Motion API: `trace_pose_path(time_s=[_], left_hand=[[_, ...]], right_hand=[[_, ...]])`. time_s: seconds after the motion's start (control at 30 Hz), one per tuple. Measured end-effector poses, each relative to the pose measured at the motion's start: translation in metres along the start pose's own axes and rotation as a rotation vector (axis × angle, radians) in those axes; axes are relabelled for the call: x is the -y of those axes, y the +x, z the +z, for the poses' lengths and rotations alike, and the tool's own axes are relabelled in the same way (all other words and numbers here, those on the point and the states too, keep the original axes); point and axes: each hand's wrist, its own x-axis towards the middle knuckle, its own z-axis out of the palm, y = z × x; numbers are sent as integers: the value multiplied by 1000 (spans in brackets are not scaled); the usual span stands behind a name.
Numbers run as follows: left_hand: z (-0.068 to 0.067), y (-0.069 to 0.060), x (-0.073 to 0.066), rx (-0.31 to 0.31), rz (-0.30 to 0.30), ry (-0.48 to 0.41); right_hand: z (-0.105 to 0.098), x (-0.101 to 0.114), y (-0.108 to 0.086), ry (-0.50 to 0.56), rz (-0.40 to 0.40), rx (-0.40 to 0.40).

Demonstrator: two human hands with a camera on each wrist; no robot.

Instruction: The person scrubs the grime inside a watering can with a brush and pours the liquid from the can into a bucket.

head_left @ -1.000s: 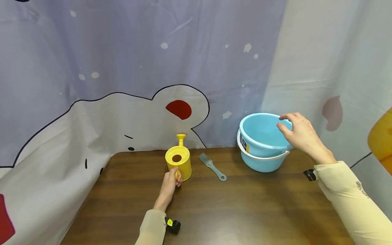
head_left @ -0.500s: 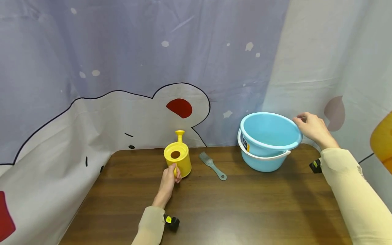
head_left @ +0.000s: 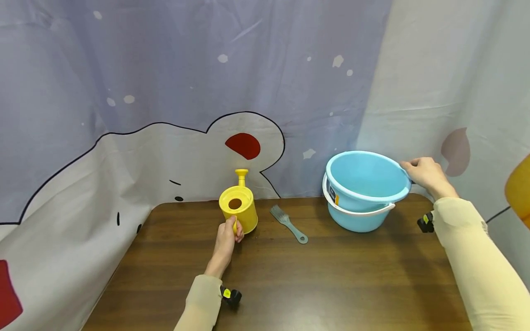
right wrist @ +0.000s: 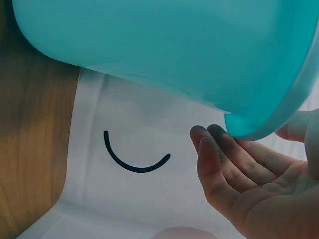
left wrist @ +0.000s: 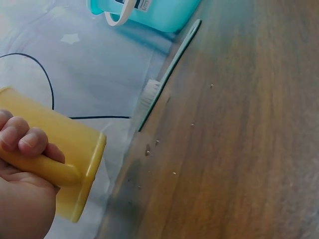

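My left hand [head_left: 225,236] grips the handle of a yellow watering can [head_left: 247,217]. The can is held just off the table, its sprinkler spout pointing to the back. In the left wrist view, fingers curl round the can's handle [left wrist: 47,168]. At the back right stands a light blue bucket [head_left: 360,224] with its white bail handle [head_left: 364,213] hanging down in front. My right hand [head_left: 426,174] is at the bucket's right rim; the right wrist view has the thumb on one side of the rim and curled fingers [right wrist: 249,162] beneath it.
A grey-green brush [head_left: 293,228] lies on the table between can and bucket. Small specks dot the wooden table [head_left: 314,285] near it. A printed curtain [head_left: 314,92] hangs right behind the table's back edge.
My right hand has moved from above the bucket's opening to its right rim and closed on it. The watering can has risen slightly and shifted a little left with my left hand.
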Motion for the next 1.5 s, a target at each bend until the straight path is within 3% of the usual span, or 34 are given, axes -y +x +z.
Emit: trace_pose_path(time_s=[0.37, 0.93, 1.5], left_hand=[[2, 3, -11, 51, 61, 76], [14, 16, -38, 142, 152, 138], [20, 17, -55, 148, 196, 201]], right_hand=[[9, -10, 3, -41, -40, -11], [8, -6, 1, 1, -5, 59], [10, -5, 2, -2, 7, 23]])
